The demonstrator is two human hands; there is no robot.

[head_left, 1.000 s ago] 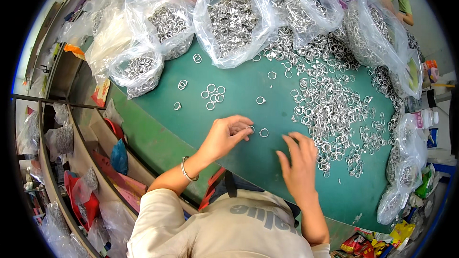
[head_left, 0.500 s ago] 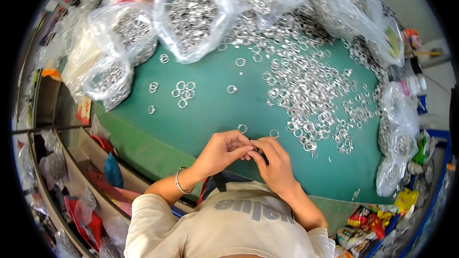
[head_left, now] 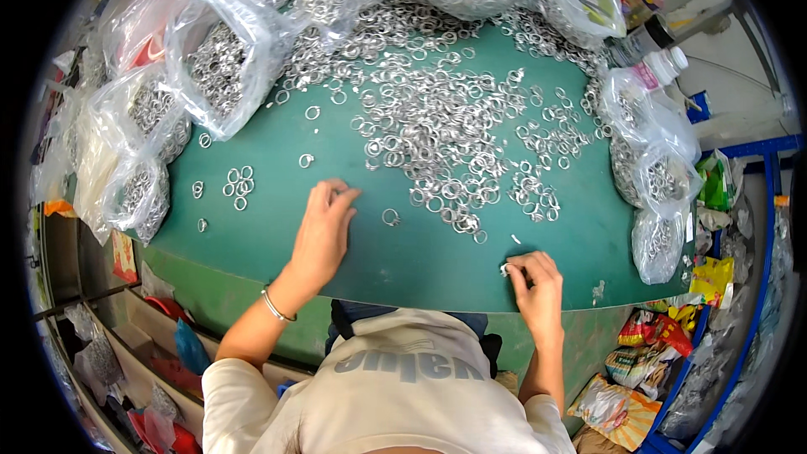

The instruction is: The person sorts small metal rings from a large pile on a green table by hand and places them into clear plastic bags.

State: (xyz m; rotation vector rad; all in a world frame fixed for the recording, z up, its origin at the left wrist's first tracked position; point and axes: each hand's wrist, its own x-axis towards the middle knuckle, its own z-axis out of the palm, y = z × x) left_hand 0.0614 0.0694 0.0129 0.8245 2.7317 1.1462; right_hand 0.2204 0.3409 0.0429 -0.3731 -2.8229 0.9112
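Over the middle of the green table, my left hand has its fingers curled in. Whatever they may hold is hidden beneath them. A single metal ring lies just beyond those fingers, and another ring sits to their right. Near the table's front edge, my right hand is pinched on a small white scrap, too small to make out further. A wide pile of silvery rings spreads across the table ahead of both hands. At the left lies a small cluster of rings.
Clear plastic bags of rings, such as one bag at the far left and one bag at the right, line the green table. A white-capped bottle stands at the far right. Open drawers are at the lower left.
My hands were together over the front of the table; now they are apart, the left farther forward, the right off to the right. The view has shifted, so the table appears farther left.
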